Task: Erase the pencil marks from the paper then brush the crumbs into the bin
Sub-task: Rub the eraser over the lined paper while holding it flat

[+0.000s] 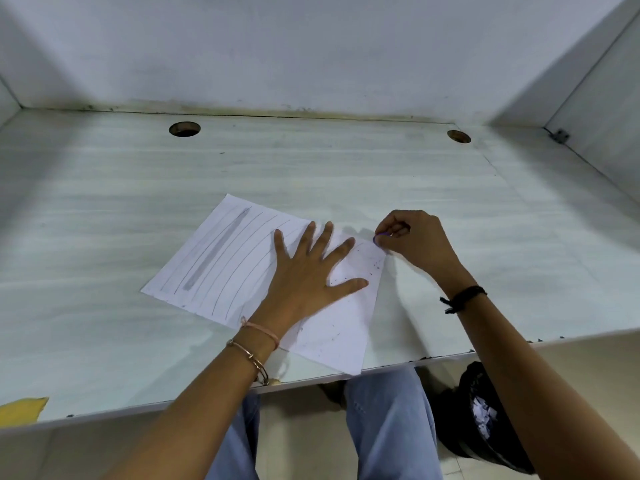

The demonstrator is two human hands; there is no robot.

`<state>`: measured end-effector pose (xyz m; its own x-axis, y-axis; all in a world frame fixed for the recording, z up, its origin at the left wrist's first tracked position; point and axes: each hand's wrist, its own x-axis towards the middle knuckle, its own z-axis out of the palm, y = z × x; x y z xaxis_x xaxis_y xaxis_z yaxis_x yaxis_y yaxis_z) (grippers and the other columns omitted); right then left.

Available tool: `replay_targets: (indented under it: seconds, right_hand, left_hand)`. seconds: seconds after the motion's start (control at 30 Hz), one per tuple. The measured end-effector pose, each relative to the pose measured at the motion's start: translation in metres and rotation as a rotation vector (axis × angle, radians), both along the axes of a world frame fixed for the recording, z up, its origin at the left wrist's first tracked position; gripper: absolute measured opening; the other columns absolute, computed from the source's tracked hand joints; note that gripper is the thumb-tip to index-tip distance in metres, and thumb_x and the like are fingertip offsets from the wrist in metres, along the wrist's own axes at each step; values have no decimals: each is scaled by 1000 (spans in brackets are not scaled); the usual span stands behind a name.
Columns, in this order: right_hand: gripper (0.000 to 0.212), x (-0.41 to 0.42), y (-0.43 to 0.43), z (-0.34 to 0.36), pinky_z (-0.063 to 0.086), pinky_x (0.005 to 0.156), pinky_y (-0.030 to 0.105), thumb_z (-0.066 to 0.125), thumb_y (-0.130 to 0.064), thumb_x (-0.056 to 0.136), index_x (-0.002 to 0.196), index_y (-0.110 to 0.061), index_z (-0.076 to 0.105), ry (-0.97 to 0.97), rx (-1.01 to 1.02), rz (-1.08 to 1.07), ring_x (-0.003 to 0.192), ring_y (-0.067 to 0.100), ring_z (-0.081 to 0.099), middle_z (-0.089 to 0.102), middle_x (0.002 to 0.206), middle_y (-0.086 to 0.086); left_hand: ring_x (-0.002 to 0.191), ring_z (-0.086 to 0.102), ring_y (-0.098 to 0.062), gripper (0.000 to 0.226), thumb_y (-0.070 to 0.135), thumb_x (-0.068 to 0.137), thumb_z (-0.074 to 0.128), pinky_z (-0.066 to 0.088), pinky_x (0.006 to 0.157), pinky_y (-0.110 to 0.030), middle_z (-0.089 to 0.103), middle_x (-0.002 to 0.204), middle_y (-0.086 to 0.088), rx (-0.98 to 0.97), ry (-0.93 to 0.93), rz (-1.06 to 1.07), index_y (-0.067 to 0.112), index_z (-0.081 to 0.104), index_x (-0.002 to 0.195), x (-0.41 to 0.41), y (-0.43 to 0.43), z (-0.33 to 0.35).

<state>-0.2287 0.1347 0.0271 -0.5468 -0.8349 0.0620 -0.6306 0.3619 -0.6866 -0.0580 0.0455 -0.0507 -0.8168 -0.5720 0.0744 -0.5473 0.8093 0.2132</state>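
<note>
One sheet of paper [225, 258], one purple eraser [379, 239], one black bin [485, 420] and two hands were counted, and two round holes [184, 129] were seen in the table [104, 202]. The paper was pressed flat by the left hand [304, 268], fingers straight and spread. The eraser was pinched by the right hand [412, 240] at the sheet's 2 o'clock corner. The bin was set below the table, at 5 o'clock from the paper.

White paper [242, 265] carries grey curved pencil lines [239, 261] and a broad grey smear [216, 249], the eraser [377, 239] is purple, the bench [104, 209] pale grey-green streaked, the bin [481, 420] black.
</note>
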Motion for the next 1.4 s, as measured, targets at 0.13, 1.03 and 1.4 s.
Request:
replay_targets:
  seconds: [0.13,1.03,1.4]
  right_hand:
    - [8,33,1,-9,43,55,7,71,-2,73,76,-9,72,-60,97,169,57,1,56,68,68,-4]
    - [7,-8,-12,-8,45,54,16,70,0,74,74,-7,68,58,62,9,56,2,56,66,72,4]
    - [9,64,11,-20,43,60,12,68,-4,77,81,-12,67,-80,52,235,59,5,57,68,74,0]
  left_hand:
    - [149,-13,-21,83,87,78,12,-10,108,-71,-10,163,5,-23,-11,0,48,1,151,-1,-2,-2]
    - [149,-14,-20,80,85,80,15,-14,109,-68,-9,163,5,17,-12,-11,49,1,151,1,-1,2]
    - [147,19,-14,44,12,102,31,-5,118,-42,29,157,1,393,335,32,17,39,146,-1,-17,15]
